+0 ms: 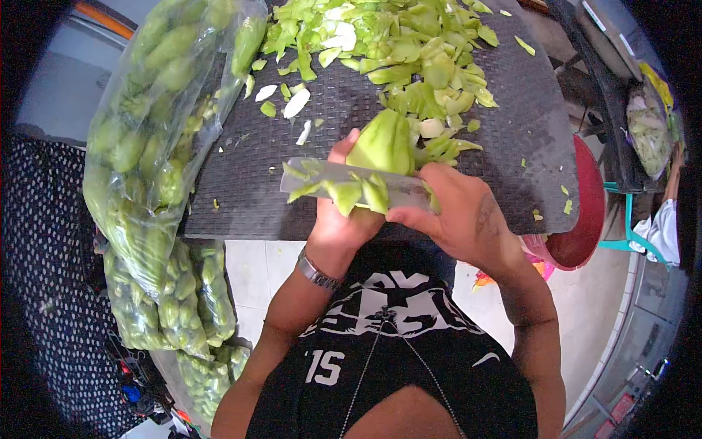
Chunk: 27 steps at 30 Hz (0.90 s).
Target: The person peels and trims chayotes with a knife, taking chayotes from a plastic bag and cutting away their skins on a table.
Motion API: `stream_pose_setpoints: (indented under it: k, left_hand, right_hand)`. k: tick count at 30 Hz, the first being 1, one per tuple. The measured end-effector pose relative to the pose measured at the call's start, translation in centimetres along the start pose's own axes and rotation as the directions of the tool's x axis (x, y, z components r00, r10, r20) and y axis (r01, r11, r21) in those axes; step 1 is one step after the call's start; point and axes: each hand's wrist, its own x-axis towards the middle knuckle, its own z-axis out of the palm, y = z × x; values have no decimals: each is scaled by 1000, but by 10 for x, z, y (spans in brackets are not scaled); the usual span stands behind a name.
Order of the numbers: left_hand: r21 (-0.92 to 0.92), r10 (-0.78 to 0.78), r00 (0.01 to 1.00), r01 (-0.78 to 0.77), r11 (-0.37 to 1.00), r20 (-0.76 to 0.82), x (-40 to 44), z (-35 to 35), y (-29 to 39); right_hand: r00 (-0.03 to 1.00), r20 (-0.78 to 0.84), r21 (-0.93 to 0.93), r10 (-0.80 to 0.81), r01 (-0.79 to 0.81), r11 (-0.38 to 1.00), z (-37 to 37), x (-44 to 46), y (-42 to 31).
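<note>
A pale green chayote (384, 143) is in my left hand (347, 219), its fingers wrapped round it from below and behind; a watch is on that wrist. My right hand (457, 212) is closed on the handle end of a wide-bladed knife (296, 178). The blade lies across the near side of the chayote, pointing left, with several green slices stuck on it. Both hands are at the near edge of the dark woven-textured table (329, 99). Beyond them, a large heap of green peelings (431, 66) covers the far part of the table.
A long clear bag of chayotes (146, 139) lies along the table's left side, with more filled bags (168, 300) below it. A red tub (585, 212) stands at the right, near a teal stool (621, 227). Part of another person (662, 227) shows at the far right.
</note>
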Motion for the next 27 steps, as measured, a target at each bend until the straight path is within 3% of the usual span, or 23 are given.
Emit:
stream_pose_setpoints:
  k: [2,4,7,10,11,14,15,19,22,25,26,27]
  left_hand:
    - [-59,-21,998,25,998,67,3,-2,1]
    - [-226,-268,963,255,940,-29,12,-10,10]
    - [-469,-358,934,319,823,7,7,-11,12]
    - [-273,-328,943,329,904,49,-2,-27,8]
    - [-125,-308,950,313,942,56,-4,-27,9]
    - [-180,-387,906,415,892,170,-13,-3,16]
    - [-145,-382,916,398,906,127,-16,2,16]
    - [-64,-276,933,269,961,-230,-8,6,21]
    - [61,-145,953,167,984,-265,7,-7,20]
    - [59,-144,963,161,985,-228,5,-1,23]
    - [54,-147,967,162,985,-210,5,-1,23]
    - [62,-137,970,152,986,-200,8,-2,21]
  right_hand:
    - [999,12,-74,-32,33,997,-1,0,2]
    - [998,24,-133,-55,57,989,-4,2,5]
    - [1000,1,-146,-21,21,989,-7,3,7]
    - [984,-121,-189,-131,107,976,-7,8,27]
    - [990,-141,-145,-21,1,989,-13,10,35]
    - [953,-179,-72,243,-259,963,-30,19,68]
    - [904,-112,-59,413,-421,905,-35,24,76]
    - [859,6,-58,512,-511,858,-52,31,79]
    - [881,-86,46,464,-462,886,-43,28,59]
    - [945,-11,107,326,-323,940,-27,19,23]
    - [975,26,129,219,-220,967,-18,16,16]
    - [1000,-24,39,-6,6,999,-9,14,13]
